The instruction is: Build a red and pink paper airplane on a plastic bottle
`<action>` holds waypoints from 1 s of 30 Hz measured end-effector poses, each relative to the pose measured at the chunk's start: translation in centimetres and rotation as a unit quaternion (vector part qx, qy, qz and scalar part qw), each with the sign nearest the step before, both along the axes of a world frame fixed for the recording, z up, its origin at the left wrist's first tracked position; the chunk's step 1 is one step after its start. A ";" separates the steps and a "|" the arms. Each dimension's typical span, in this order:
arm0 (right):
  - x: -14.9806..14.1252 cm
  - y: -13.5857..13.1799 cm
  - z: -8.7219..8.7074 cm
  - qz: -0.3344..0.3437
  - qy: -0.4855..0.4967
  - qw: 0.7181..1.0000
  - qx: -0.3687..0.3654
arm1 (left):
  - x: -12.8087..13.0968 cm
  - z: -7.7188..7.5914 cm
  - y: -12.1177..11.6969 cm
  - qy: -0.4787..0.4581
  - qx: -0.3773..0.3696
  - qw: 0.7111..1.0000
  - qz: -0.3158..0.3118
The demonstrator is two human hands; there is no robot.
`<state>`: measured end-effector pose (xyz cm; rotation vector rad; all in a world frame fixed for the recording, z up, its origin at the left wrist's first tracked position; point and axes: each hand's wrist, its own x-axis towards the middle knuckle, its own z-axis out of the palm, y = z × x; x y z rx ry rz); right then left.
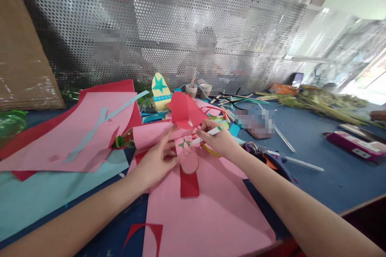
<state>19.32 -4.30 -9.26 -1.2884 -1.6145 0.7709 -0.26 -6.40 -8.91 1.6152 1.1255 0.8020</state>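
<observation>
My right hand (215, 136) is closed around a white marker with a green end (214, 131). The marker's lower end is beside a green star outline (185, 144) on a round-ended pink paper cutout (189, 162). Against that cutout's left edge rests my left hand (159, 156), its fingers apart and partly bent. Just beyond the left hand lies a bottle wrapped in pink paper (150, 133), its green cap pointing left. A red paper piece (183, 110) stands up behind the cutout. Under it all are a red strip (189, 186) and a large pink sheet (211, 217).
Pink and red sheets (75, 132) lie left, over light blue paper (39, 200). A yellow piece with a teal star (158, 84) stands behind. To the right are a glue gun (276, 162), clear sticks (301, 163), a purple case (356, 144) and dried husks (325, 102).
</observation>
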 end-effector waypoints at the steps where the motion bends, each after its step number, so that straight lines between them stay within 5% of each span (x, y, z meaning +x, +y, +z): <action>1: 0.0 0.0 0.0 0.000 -0.002 1.000 0.000 | 0.0 0.0 0.0 0.001 0.000 1.000 -0.001; 30: 0.0 0.2 -0.3 -0.001 0.015 1.000 0.011 | 0.1 0.3 -0.1 0.018 -0.009 1.000 0.016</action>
